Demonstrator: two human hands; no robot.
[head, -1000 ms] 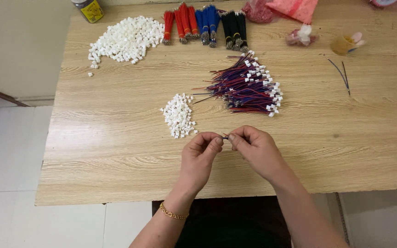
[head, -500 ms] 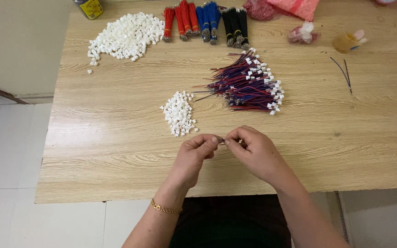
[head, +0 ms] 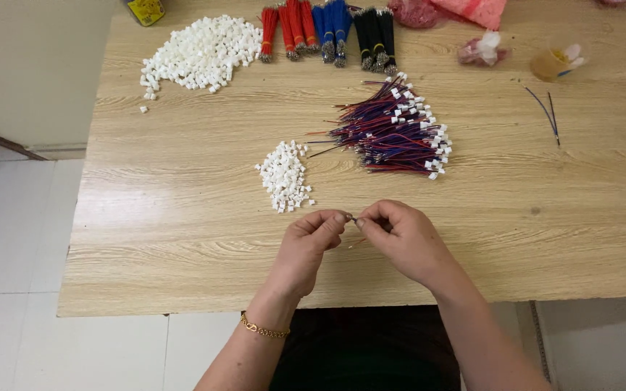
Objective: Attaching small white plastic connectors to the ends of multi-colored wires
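I see left hand [head: 311, 239] and right hand [head: 400, 235] pinched together on tiny wire piece [head: 351, 219], near small white connector pile [head: 285, 176]

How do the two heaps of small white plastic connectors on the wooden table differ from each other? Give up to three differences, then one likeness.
The far heap of white connectors is clearly bigger; the near heap of white connectors is small. The far heap lies at the table's back left corner, beside the red wire bundles; the near heap lies mid-table, close to the left hand. Both are loose piles of alike white pieces.
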